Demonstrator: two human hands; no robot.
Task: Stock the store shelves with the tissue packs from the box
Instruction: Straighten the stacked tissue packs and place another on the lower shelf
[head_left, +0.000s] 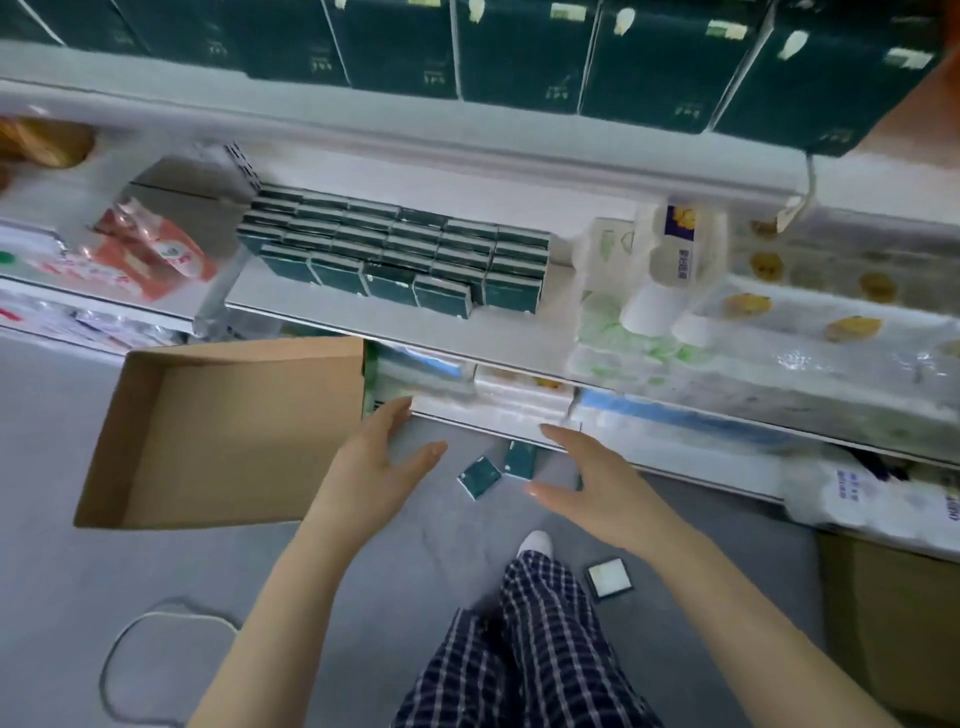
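Observation:
Several dark green tissue packs (400, 254) stand in rows on the white middle shelf (322, 317). Below and to the left, the open cardboard box (223, 431) lies on the grey floor and shows no packs inside. Two loose green packs (480, 475) lie on the floor near the lower shelf's edge, and a third pack (609, 577) lies by my foot. My left hand (382, 462) and my right hand (587, 478) hover with fingers spread above the two loose packs, holding nothing.
Large green cartons (519, 52) line the top shelf. Toilet roll bundles (670, 270) fill the shelf to the right, red pouches (150, 254) the left. A white cord (140, 639) loops on the floor, and another cardboard box (893, 613) stands at lower right.

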